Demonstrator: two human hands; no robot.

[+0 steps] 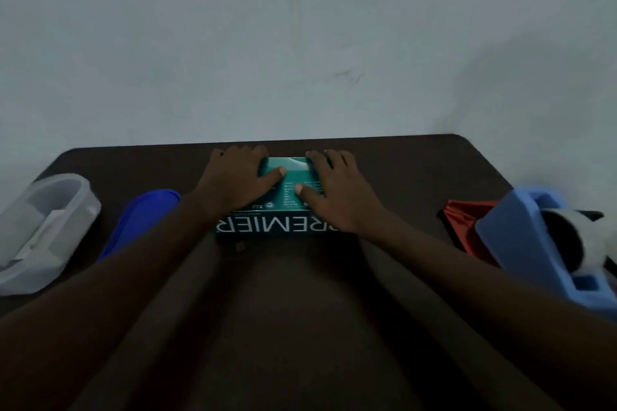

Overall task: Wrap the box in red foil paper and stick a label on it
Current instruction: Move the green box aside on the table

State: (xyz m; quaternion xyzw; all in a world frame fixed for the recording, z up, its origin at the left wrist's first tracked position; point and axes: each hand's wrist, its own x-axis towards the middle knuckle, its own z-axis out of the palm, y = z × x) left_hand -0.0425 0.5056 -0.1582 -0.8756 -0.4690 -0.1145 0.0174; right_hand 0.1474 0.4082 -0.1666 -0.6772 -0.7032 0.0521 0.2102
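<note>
Both hands on teal box [287, 190]

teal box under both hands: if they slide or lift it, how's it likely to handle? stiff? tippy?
Teal box looks like printed cardboard with crisp edges, so probably stiff, and likely light for its size. It lies flat, low and wide on the brown table, so tipping seems unlikely; it should slide instead. Left hand and right hand hold both ends, so it should lift level.
</note>
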